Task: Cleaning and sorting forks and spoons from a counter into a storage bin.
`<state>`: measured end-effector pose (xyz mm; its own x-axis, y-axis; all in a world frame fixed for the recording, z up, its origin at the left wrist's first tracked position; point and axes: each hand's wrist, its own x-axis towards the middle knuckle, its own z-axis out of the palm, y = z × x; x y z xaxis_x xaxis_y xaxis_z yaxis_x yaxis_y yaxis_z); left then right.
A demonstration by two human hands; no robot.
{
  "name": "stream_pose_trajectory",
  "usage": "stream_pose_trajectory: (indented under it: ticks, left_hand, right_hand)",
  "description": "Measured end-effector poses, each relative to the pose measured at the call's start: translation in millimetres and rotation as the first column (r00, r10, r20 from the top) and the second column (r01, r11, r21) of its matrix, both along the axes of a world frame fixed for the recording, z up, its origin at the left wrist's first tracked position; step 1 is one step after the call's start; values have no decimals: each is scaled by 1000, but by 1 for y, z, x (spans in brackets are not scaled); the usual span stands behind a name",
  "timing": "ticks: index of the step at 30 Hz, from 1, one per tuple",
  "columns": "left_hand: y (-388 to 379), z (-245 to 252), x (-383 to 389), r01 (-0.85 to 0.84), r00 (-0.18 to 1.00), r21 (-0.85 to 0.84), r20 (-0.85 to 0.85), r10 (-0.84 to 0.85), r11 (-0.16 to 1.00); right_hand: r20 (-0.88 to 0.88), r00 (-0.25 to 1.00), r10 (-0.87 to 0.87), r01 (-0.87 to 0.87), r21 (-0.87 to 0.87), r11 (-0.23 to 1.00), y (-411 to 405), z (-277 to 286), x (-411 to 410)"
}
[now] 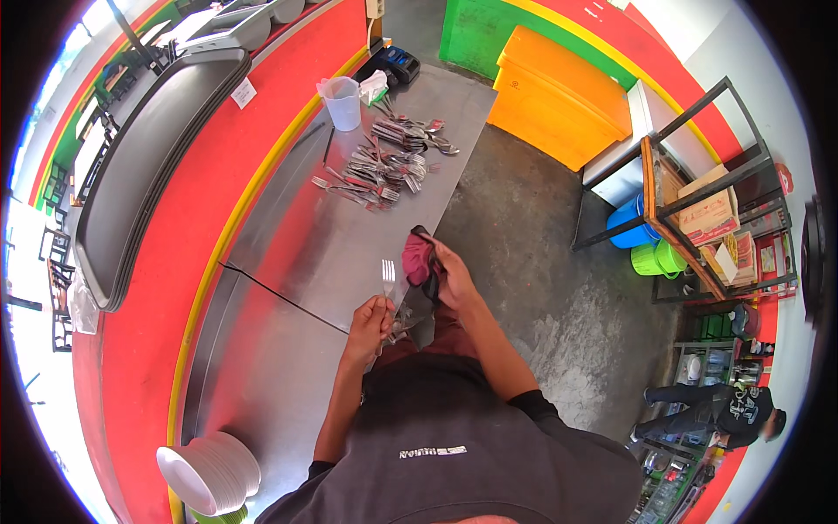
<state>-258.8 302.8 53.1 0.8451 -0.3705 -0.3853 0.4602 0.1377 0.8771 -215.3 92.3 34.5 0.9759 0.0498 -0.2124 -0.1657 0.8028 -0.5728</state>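
My left hand [372, 322] grips a metal fork [388, 276] by its handle, tines pointing away from me. Beside it, my right hand [453, 275] holds a bunched maroon and black cloth [418, 260]; cloth and fork are apart. Some more metal cutlery [402, 324] shows partly behind my left hand, its lower part hidden. Farther up on the stainless steel table [314, 262] lies a loose heap of forks and spoons [386, 167]. A translucent plastic pitcher [343, 105] stands beyond the heap, near the wall side.
A stack of white plates [209, 471] stands at lower left. Dark trays [157, 170] rest on the red wall ledge. An orange chest [556, 98] and a metal-framed rack with cardboard boxes [710, 209] stand across the floor. A person [740, 416] is at far right by shelves.
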Motion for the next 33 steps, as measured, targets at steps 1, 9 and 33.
stream_pose_trajectory:
  ticks: [1,9,33]
  left_hand:
    - [1,3,3,17,998,-206,-60,-30,978]
    - [0,3,7,36,952,-546,-236,-195,837]
    - [-16,-20,-19,-171,887,370,462,-21,913]
  right_hand:
    - [18,995,93,-94,29,995,7,12,-5]
    - [79,925,372,-368,-64,928,27,13,-19]
    - [-173,985,-10,-13,-129,992,33,16,7]
